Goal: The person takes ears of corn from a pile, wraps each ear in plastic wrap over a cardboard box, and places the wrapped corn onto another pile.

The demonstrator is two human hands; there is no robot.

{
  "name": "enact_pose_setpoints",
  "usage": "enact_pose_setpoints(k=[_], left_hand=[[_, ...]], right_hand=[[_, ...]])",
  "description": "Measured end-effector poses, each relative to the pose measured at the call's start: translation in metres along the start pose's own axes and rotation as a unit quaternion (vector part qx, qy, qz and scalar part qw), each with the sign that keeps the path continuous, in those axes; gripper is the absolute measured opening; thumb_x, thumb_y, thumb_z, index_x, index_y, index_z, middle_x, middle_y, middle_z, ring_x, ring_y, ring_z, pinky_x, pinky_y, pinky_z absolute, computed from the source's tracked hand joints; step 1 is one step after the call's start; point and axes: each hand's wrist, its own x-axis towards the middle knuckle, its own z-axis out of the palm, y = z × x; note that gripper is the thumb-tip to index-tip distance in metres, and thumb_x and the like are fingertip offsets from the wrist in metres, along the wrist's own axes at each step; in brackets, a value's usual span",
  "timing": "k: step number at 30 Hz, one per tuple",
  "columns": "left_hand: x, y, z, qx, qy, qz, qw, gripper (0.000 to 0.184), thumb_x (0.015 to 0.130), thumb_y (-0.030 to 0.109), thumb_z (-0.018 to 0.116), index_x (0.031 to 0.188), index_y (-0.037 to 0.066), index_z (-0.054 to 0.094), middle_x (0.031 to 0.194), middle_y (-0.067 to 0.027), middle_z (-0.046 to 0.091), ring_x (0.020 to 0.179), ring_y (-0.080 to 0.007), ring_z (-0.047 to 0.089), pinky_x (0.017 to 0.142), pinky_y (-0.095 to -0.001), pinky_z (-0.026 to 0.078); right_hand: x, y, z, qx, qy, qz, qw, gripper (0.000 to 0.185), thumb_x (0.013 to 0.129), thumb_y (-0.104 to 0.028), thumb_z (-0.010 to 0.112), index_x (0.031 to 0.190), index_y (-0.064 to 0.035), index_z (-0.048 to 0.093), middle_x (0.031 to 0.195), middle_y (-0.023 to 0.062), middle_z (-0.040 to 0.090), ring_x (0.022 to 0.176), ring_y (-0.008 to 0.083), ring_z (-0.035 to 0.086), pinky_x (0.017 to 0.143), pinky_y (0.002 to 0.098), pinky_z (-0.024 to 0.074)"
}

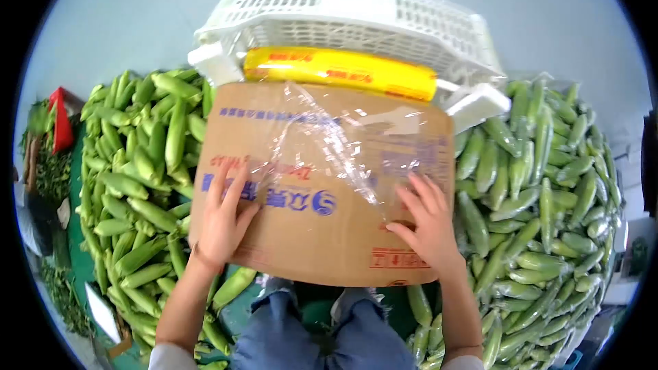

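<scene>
A cardboard sheet or box [329,233] with blue and red print lies in front of me. Clear plastic film [325,133] is spread over it, wrinkled and shiny down the middle. On the left part of the cardboard is my left hand [223,223], fingers spread over the film. My right hand [428,226] rests toward the right side, its fingers likewise apart. Whether either fingertip grips the film is too fine to see. A yellow roll [339,72] with red lettering lies along the cardboard's far edge.
Behind the roll stands a white slatted plastic crate [356,3]. Bare green corn ears [137,164] are heaped on the left. Film-wrapped corn ears [541,219] are piled on the right. A red object [62,120] is at far left. My knees are below the cardboard.
</scene>
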Motion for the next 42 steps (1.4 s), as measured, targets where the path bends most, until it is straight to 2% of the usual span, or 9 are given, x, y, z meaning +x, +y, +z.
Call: enact_pose_setpoints(k=[6, 10, 16, 24, 28, 32, 34, 38, 42], left_hand=[[0.093, -0.053, 0.016, -0.103, -0.062, 0.236, 0.964, 0.013, 0.084, 0.004, 0.064, 0.096, 0.005, 0.061, 0.100, -0.0120, 0.066, 0.093, -0.0328, 0.064, 0.081, -0.0400, 0.052], [0.021, -0.079, -0.026, -0.110, 0.035, 0.117, 0.986, 0.018, 0.080, -0.003, 0.062, 0.095, 0.007, 0.058, 0.085, -0.0107, 0.066, 0.069, -0.0297, 0.065, 0.061, -0.0360, 0.052], [-0.159, -0.073, 0.003, -0.068, 0.057, 0.147, 0.985, 0.027, 0.074, 0.002, 0.070, 0.099, 0.005, 0.058, 0.109, -0.0154, 0.062, 0.103, -0.0318, 0.063, 0.086, -0.0460, 0.053], [-0.311, -0.184, 0.075, 0.025, -0.332, -0.392, 0.857, 0.087, 0.080, 0.031, 0.073, 0.151, 0.018, 0.025, 0.128, -0.0226, 0.054, 0.110, -0.0410, 0.058, 0.088, -0.0485, 0.050], [-0.326, -0.243, 0.099, -0.195, 0.099, -0.516, 0.828, 0.073, 0.089, 0.028, 0.066, 0.148, 0.012, 0.027, 0.118, -0.0186, 0.059, 0.105, -0.0309, 0.060, 0.085, -0.0415, 0.051], [-0.132, -0.099, -0.045, -0.443, 0.224, -0.312, 0.810, 0.060, 0.084, 0.019, 0.070, 0.135, 0.004, 0.041, 0.116, -0.0111, 0.058, 0.112, -0.0213, 0.055, 0.088, -0.0313, 0.048], [-0.061, -0.046, -0.089, -0.139, 0.034, 0.013, 0.990, 0.052, 0.079, 0.017, 0.073, 0.127, 0.010, 0.054, 0.111, -0.0105, 0.060, 0.109, -0.0233, 0.059, 0.088, -0.0333, 0.051], [0.010, 0.057, -0.039, -0.078, -0.085, 0.279, 0.953, 0.052, 0.069, 0.023, 0.078, 0.119, 0.021, 0.063, 0.113, -0.0054, 0.062, 0.099, -0.0287, 0.063, 0.081, -0.0388, 0.054], [0.027, 0.072, 0.004, -0.126, -0.154, 0.281, 0.939, 0.050, 0.069, 0.025, 0.078, 0.117, 0.020, 0.064, 0.111, -0.0036, 0.064, 0.096, -0.0261, 0.064, 0.078, -0.0398, 0.054]], right_hand=[[0.012, -0.007, 0.026, 0.055, 0.014, 0.097, 0.994, 0.008, 0.079, -0.008, 0.072, 0.085, -0.0052, 0.068, 0.095, 0.0107, 0.063, 0.087, 0.0290, 0.060, 0.081, 0.0360, 0.0477], [-0.053, 0.010, -0.007, 0.262, -0.016, 0.228, 0.938, 0.002, 0.088, -0.001, 0.062, 0.086, -0.0012, 0.062, 0.085, 0.0063, 0.060, 0.076, 0.0122, 0.059, 0.071, 0.0246, 0.0462], [-0.106, -0.031, -0.010, 0.280, -0.155, 0.288, 0.902, 0.006, 0.089, -0.003, 0.062, 0.089, 0.0029, 0.063, 0.077, 0.0083, 0.067, 0.068, 0.0123, 0.062, 0.063, 0.0256, 0.0496], [-0.099, -0.041, -0.014, 0.288, -0.192, 0.313, 0.885, 0.010, 0.093, -0.006, 0.060, 0.096, 0.0026, 0.063, 0.077, 0.0083, 0.068, 0.064, 0.0115, 0.064, 0.058, 0.0244, 0.0519], [-0.097, -0.047, -0.017, 0.250, -0.203, 0.309, 0.895, 0.011, 0.093, -0.007, 0.060, 0.098, 0.0020, 0.063, 0.078, 0.0096, 0.069, 0.064, 0.0134, 0.066, 0.061, 0.0258, 0.0529], [-0.096, -0.054, -0.013, 0.243, -0.179, 0.333, 0.893, 0.013, 0.094, -0.009, 0.060, 0.100, 0.0012, 0.063, 0.079, 0.0095, 0.069, 0.066, 0.0147, 0.067, 0.062, 0.0277, 0.0533], [-0.098, -0.058, -0.010, 0.209, -0.170, 0.320, 0.908, 0.013, 0.093, -0.011, 0.061, 0.099, 0.0006, 0.063, 0.079, 0.0111, 0.068, 0.066, 0.0195, 0.068, 0.062, 0.0304, 0.0532], [-0.097, -0.075, -0.009, 0.022, -0.112, 0.197, 0.974, 0.013, 0.091, -0.017, 0.063, 0.096, -0.0049, 0.065, 0.080, 0.0148, 0.066, 0.068, 0.0287, 0.066, 0.063, 0.0378, 0.0500], [-0.085, -0.079, -0.048, 0.301, -0.176, 0.234, 0.907, 0.019, 0.090, -0.018, 0.063, 0.103, -0.0045, 0.062, 0.091, 0.0134, 0.067, 0.085, 0.0312, 0.067, 0.076, 0.0359, 0.0510]])
